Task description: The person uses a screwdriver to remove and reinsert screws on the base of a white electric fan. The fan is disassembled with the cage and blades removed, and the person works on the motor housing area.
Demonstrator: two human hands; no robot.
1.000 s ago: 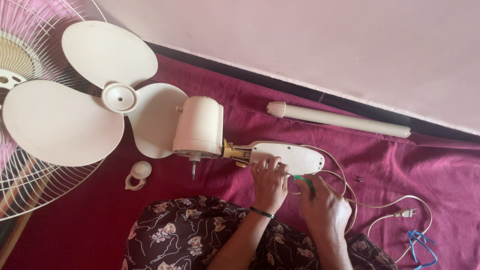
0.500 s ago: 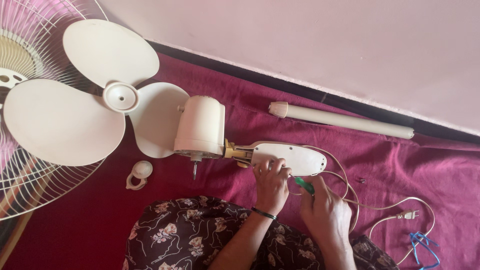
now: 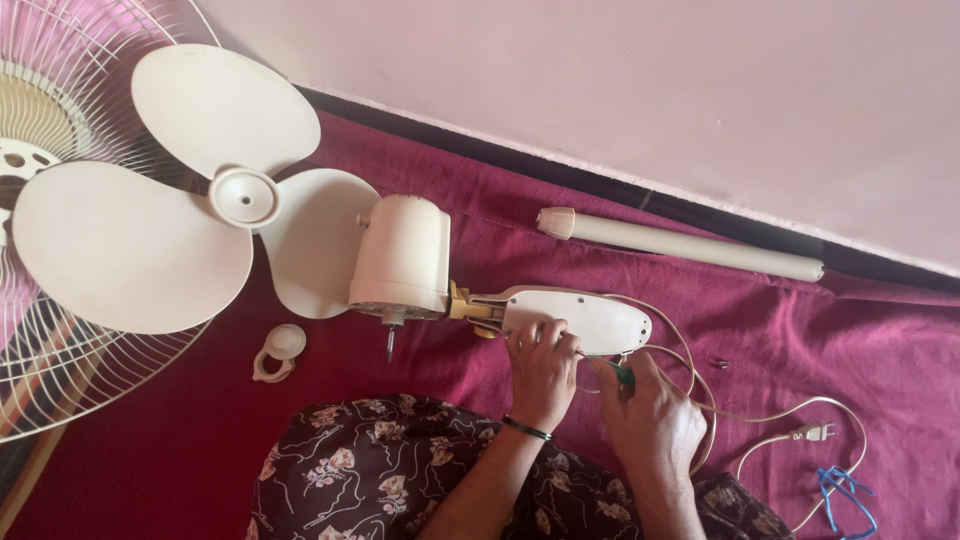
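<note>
- A cream fan blade assembly is lying over a wire grille, far out beyond the left fingertips; the grille is running off the frame's edge.
- A maroon cloth is covering the floor under everything, and a floral-print garment is showing just behind the wrists.
- A cream pole is lying well ahead of the right fingers, along the foot of a pink wall.
- A cream motor housing is sitting just past the left fingers, joined to the blades.
- A cream switch housing, the piece being worked on, is lying directly under the fingertips of both hands.
- The left hand, wearing a thin dark bracelet, is curling its fingers over the switch housing's near edge and pinning it.
- The right hand is closing its fingers around a green-handled tool, pointing it at the housing beside the left fingers.
- Over the last second both hands are staying almost exactly where they were, so the work at that one spot seems to be continuing steadily.
- A pale cord is looping away from the right fingers to a plug.
- A small cream cap is resting well apart from the left fingers.
- The tool's tip is hiding behind the hands, so what it is touching cannot be made out.
</note>
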